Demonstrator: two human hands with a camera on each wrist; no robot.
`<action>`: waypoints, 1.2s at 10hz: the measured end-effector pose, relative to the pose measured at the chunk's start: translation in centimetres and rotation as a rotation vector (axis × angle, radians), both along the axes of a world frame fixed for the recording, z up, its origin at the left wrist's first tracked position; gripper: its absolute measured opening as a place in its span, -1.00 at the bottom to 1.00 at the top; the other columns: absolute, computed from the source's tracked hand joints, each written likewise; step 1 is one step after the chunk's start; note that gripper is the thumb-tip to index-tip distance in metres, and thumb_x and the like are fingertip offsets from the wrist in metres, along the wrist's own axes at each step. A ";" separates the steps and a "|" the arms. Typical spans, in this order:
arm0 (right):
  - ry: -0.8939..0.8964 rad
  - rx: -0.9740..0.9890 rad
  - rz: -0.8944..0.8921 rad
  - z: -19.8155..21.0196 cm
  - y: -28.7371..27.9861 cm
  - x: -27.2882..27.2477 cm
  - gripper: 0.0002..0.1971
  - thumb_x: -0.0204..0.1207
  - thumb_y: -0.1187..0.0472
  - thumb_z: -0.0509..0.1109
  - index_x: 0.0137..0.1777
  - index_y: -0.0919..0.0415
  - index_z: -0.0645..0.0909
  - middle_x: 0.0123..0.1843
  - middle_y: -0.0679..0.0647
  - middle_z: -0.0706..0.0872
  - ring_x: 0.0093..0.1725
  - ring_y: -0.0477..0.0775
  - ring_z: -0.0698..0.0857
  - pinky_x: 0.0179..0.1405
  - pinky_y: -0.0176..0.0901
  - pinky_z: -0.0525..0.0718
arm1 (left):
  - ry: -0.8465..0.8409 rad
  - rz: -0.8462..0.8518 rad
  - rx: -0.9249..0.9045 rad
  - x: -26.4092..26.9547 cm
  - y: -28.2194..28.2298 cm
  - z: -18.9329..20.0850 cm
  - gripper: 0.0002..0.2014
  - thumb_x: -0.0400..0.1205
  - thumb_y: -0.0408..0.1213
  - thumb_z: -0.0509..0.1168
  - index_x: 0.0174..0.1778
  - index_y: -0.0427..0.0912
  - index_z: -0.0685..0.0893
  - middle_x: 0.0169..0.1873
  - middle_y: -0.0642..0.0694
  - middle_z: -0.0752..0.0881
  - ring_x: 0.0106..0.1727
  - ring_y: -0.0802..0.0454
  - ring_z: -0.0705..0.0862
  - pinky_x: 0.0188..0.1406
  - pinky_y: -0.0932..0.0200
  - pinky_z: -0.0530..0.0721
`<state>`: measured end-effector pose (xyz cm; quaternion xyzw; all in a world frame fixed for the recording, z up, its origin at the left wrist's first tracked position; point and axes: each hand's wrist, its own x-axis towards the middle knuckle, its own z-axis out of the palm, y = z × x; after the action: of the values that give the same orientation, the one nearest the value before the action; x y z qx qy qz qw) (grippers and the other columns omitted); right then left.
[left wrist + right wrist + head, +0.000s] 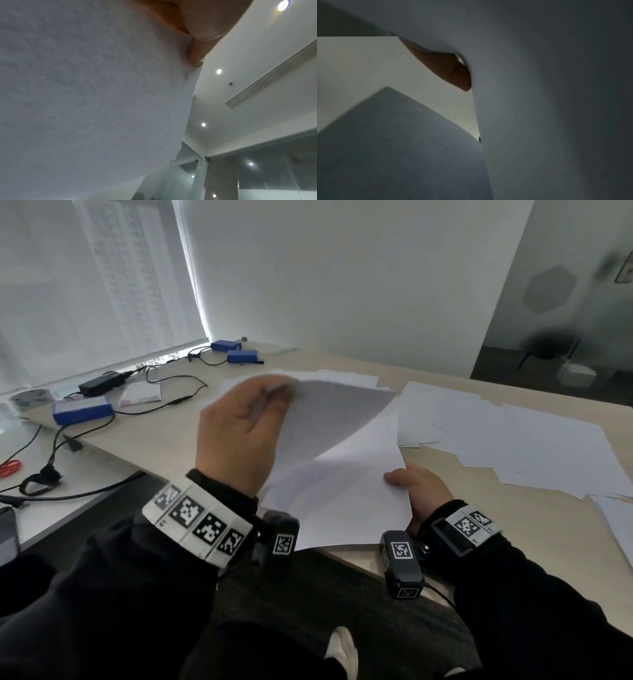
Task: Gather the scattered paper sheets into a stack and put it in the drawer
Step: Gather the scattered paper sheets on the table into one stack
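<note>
At centre frame, a person's left hand (pixel 239 433) pinches a curled sheet (pixel 329 419) while the right hand (pixel 419 491) grips the gathered stack (pixel 342 508), apparently adding it, with loose sheets (pixel 513 436) spread at right.

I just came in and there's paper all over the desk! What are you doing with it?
A person is gathering loose white paper at a desk. The left hand grips a curled sheet and lifts it, while the right hand holds the small stack at the near edge. Many scattered sheets lie spread on the right side of the desk, not yet gathered. On the left are blue boxes and black cables. No drawer shows.
</note>
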<state>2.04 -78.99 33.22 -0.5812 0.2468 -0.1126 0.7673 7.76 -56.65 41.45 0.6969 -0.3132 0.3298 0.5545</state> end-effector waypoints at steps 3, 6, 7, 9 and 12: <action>-0.035 0.067 0.005 -0.5 -0.7 0.0 -0.66 0.46 0.44 0.30 0.24 0.49 0.60 0.17 0.47 0.73 0.07 0.48 0.73 0.23 0.39 0.65 | -0.300 -0.402 0.213 -2.0 -2.3 0.6 -0.87 0.66 -0.43 0.30 -0.03 -0.28 0.78 -0.01 -0.11 0.79 0.11 -0.03 0.72 0.17 -0.06 0.64; -0.021 0.017 0.015 0.8 -0.2 -0.5 -0.71 0.68 0.38 0.18 0.36 0.33 0.55 -0.03 0.23 0.73 0.07 0.18 0.81 -0.22 -0.13 0.72 | 0.233 -0.402 0.728 0.5 3.8 -10.6 -0.82 0.59 -0.05 0.27 -0.04 0.36 0.73 0.46 0.43 0.47 0.66 0.26 0.21 0.58 -0.23 0.30; -0.006 -0.070 0.057 1.1 -0.4 -0.3 -0.70 0.70 0.40 0.18 0.38 0.31 0.55 -0.11 0.09 0.70 -0.30 0.00 0.76 -0.50 -0.34 0.64 | 0.376 -0.329 0.805 1.8 5.2 -11.5 -0.72 0.47 -0.12 0.22 -0.06 0.42 0.65 0.47 0.45 0.45 0.63 0.34 0.24 0.54 -0.13 0.43; -0.007 -0.153 0.103 0.2 -0.3 0.0 -0.73 0.67 0.28 0.32 0.33 0.11 0.62 0.03 0.13 0.84 -0.19 0.08 0.86 -0.41 -0.16 0.74 | 0.345 -0.195 1.014 1.7 4.6 -11.5 -0.54 0.42 0.43 0.18 0.19 0.40 0.45 0.56 0.43 0.34 0.66 0.32 0.15 0.66 -0.02 0.13; 0.067 0.055 0.102 0.5 0.2 0.3 -0.53 0.57 -0.22 0.35 0.30 0.09 0.68 0.15 0.15 0.84 0.15 0.27 0.81 0.27 0.23 0.68 | 0.269 -0.183 1.066 2.7 4.5 -12.4 -0.34 0.43 0.51 0.05 0.42 0.37 0.50 0.46 0.52 0.41 0.63 0.42 0.14 0.64 0.10 0.12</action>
<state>2.36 -78.80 33.75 -0.5752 0.2456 -0.0471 0.7788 10.43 -52.19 29.10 0.8868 -0.4224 -0.0157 0.1867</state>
